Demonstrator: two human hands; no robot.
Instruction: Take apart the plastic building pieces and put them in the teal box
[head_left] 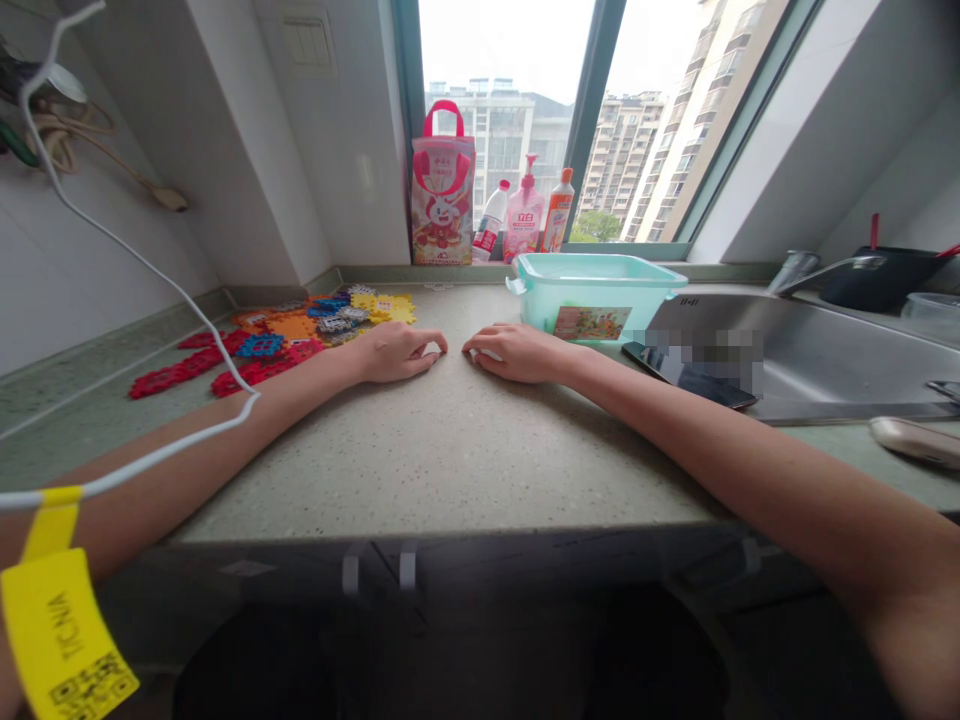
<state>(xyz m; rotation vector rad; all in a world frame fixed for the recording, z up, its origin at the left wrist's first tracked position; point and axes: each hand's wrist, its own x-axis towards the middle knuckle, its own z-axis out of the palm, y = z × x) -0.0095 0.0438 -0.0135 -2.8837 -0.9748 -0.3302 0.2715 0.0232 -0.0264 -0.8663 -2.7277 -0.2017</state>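
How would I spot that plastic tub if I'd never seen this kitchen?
Start at the window and drop to the counter below it. Just beyond the person's right hand, left of the steel sink, stands the tub. It is wide and pale mint-green with a picture label, far broader than the bottles behind it.

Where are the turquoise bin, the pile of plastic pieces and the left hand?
Turquoise bin (581, 287): head view, on its front wall.
Pile of plastic pieces (295, 325): head view, on its orange part, near the middle.
Left hand (396, 352): head view, on the back of the hand.
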